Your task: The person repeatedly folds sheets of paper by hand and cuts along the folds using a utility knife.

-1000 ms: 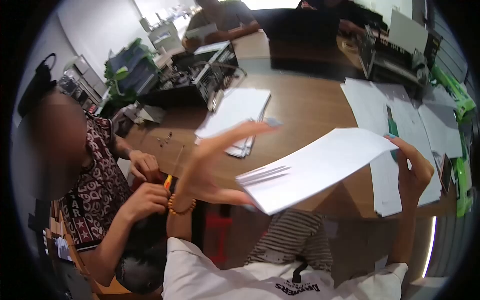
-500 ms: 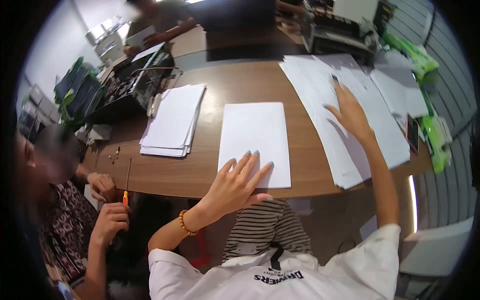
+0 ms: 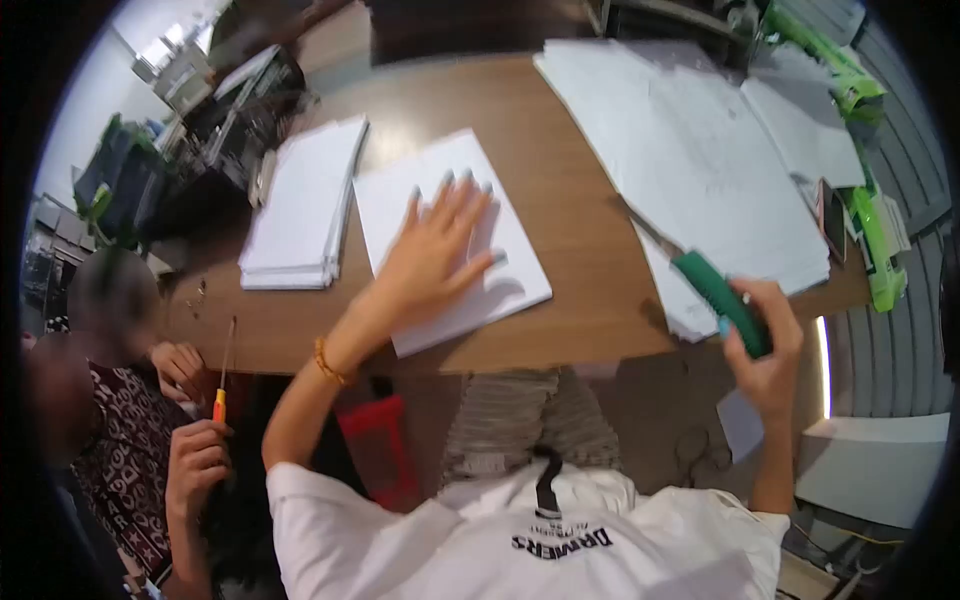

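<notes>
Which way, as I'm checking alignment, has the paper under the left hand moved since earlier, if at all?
Yes: the paper shifted left, closer to the clipped stack, and turned.

Mine: one white short-sleeved shirt (image 3: pixel 400 545) with dark lettering (image 3: pixel 562 541) and a black strip (image 3: pixel 547 482), striped trousers (image 3: pixel 510 415), one orange beaded bracelet (image 3: pixel 324 357), left wrist, blue nails (image 3: pixel 724 326), right grip (image 3: pixel 768 365).

The white shirt (image 3: pixel 400 530) bears black lettering (image 3: pixel 562 541) that looks like "DRMERS".
</notes>
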{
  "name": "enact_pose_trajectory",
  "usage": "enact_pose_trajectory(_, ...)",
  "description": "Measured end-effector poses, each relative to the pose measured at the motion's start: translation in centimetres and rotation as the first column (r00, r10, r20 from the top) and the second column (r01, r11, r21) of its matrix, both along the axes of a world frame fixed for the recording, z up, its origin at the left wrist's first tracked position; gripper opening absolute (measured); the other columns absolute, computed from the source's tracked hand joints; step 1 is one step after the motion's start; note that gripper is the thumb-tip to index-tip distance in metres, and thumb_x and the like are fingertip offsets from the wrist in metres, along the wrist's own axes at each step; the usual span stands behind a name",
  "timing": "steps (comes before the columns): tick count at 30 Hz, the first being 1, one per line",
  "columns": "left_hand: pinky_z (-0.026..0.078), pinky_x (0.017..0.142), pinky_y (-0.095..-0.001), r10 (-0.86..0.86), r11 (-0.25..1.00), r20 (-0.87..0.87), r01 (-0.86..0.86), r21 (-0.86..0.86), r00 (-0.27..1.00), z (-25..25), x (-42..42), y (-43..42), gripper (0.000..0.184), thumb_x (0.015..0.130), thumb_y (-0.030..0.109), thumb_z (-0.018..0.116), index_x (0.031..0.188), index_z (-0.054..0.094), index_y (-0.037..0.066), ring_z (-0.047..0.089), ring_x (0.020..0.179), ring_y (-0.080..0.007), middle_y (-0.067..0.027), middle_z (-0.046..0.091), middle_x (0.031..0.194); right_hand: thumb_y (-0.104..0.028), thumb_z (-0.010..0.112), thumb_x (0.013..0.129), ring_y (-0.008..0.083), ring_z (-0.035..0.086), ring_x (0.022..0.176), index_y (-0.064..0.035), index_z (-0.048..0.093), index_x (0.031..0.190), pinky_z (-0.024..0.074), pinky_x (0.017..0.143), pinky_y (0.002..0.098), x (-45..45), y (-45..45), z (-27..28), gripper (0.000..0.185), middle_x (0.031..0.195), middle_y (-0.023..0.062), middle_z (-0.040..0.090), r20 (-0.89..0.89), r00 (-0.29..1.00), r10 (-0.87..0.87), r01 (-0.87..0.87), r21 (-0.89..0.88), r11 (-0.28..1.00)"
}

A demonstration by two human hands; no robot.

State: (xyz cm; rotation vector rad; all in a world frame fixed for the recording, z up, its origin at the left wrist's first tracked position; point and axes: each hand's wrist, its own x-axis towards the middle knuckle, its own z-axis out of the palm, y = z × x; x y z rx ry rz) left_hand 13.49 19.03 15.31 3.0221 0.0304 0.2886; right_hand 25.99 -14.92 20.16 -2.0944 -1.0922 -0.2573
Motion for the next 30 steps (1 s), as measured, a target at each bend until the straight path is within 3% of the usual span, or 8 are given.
enact_pose_trajectory(3, 0.011, 0.112, -0.0503, 0.030, 0.996, 0.004, -0.030, -0.078, 1.000, 0.0, -0.2, -0.3, 0.069, 0.091, 0.049, 0.043, 0.141, 0.028, 0.004, 0.015, 0.139, -0.0353, -0.0204, 0.022, 0.148, -0.004, 0.070, 0.060, 0.0283, 0.061, 0.078, -0.0023, 0.063, 0.101, 0.0501, 0.068, 0.0354, -4.4, -1.6, -1.6, 0.041, 0.089, 0.0130, 0.060, 0.087, 0.993, 0.078, -0.073, -0.061, 0.995)
enact_pose_trajectory(5, 0.009, 0.112, -0.0500, 0.026, 1.000, 0.026, -0.026, 0.003, 0.999, -0.4, 0.0, -0.2, 0.072, 0.090, 0.052, 0.044, 0.141, 0.029, 0.004, 0.015, 0.139, -0.0345, -0.0209, 0.023, 0.147, -0.005, 0.072, 0.058, 0.0247, 0.062, 0.070, -0.0005, 0.065, 0.099, 0.0513, 0.060, 0.0315, -5.5, -1.7, -3.1, 0.042, 0.088, 0.0125, 0.060, 0.121, 0.987, 0.104, -0.100, -0.042, 0.994)
enact_pose_trajectory(10, 0.008, 0.112, -0.0489, 0.064, 0.995, 0.004, -0.063, -0.082, 0.998, 0.3, -0.1, -0.3, 0.071, 0.089, 0.051, 0.046, 0.141, 0.029, 0.005, 0.015, 0.139, -0.0339, -0.0213, 0.021, 0.148, -0.004, 0.072, 0.059, 0.0227, 0.062, 0.067, -0.0004, 0.065, 0.099, 0.0507, 0.057, 0.0292, -6.2, 0.0, -3.5, 0.041, 0.087, 0.0113, 0.061, 0.094, 0.986, 0.138, -0.140, 0.007, 0.990)
enact_pose_trajectory(20, 0.008, 0.113, -0.0476, 0.062, 0.994, 0.003, -0.061, -0.091, 0.998, 0.2, 0.0, -0.2, 0.071, 0.089, 0.052, 0.044, 0.142, 0.029, 0.007, 0.016, 0.139, -0.0330, -0.0214, 0.023, 0.147, -0.006, 0.071, 0.058, 0.0206, 0.061, 0.065, -0.0012, 0.065, 0.099, 0.0491, 0.053, 0.0274, -5.6, 1.4, -3.6, 0.041, 0.086, 0.0102, 0.060, 0.160, 0.968, 0.193, -0.192, -0.026, 0.981)
enact_pose_trajectory(23, 0.007, 0.113, -0.0466, 0.067, 0.996, -0.010, -0.067, -0.064, 0.998, 0.2, -0.1, -0.2, 0.067, 0.090, 0.042, 0.048, 0.144, 0.025, 0.010, 0.015, 0.140, -0.0299, -0.0178, 0.019, 0.149, -0.006, 0.071, 0.058, 0.0204, 0.061, 0.063, -0.0011, 0.065, 0.098, 0.0488, 0.052, 0.0277, -5.6, 1.5, -3.6, 0.041, 0.086, 0.0103, 0.060, 0.183, 0.964, 0.195, -0.191, -0.041, 0.981)
enact_pose_trajectory(25, 0.010, 0.113, -0.0473, 0.061, 0.997, 0.021, -0.060, -0.051, 0.998, 0.0, -0.1, -0.1, 0.072, 0.089, 0.053, 0.044, 0.142, 0.029, 0.006, 0.018, 0.138, -0.0329, -0.0214, 0.024, 0.146, -0.005, 0.071, 0.056, 0.0211, 0.060, 0.063, -0.0002, 0.065, 0.097, 0.0482, 0.053, 0.0283, -5.7, 1.5, -3.5, 0.041, 0.085, 0.0109, 0.060, 0.178, 0.965, 0.195, -0.191, -0.038, 0.981)
enact_pose_trajectory(30, 0.010, 0.113, -0.0480, 0.046, 0.997, 0.025, -0.045, -0.063, 0.999, 0.0, -0.1, -0.1, 0.072, 0.089, 0.052, 0.046, 0.141, 0.029, 0.006, 0.018, 0.138, -0.0339, -0.0217, 0.025, 0.146, -0.003, 0.070, 0.054, 0.0219, 0.059, 0.064, 0.0004, 0.065, 0.095, 0.0476, 0.053, 0.0289, -6.0, 1.2, -3.3, 0.042, 0.085, 0.0112, 0.061, 0.174, 0.965, 0.198, -0.191, -0.055, 0.980)
